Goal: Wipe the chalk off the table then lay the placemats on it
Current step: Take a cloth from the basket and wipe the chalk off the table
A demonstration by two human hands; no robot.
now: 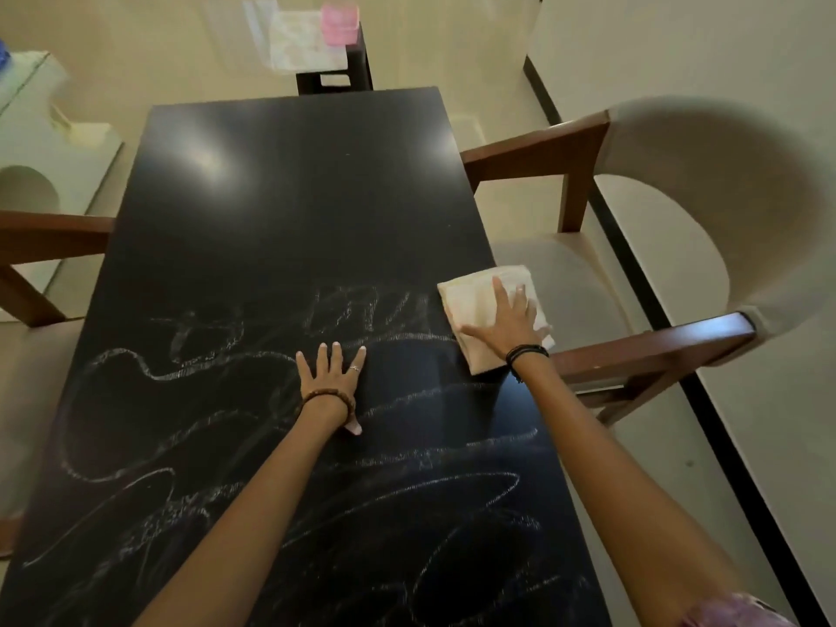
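Two flat hands, right hand (509, 321) pressing cloth (470, 305)

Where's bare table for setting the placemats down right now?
The far half of the table, beyond the chalk marks, is bare. The near half is crowded: left hand flat mid-table, right hand pressing the cloth at the right edge.

Beaded bracelet (330, 397), black wristbands (527, 353), finger ring (355, 368)

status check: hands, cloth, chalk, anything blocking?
Right hand flat on cloth at table right edge. Left hand flat on tabletop. Chalk marks cover near half, unwiped. Nothing blocking the wipe.
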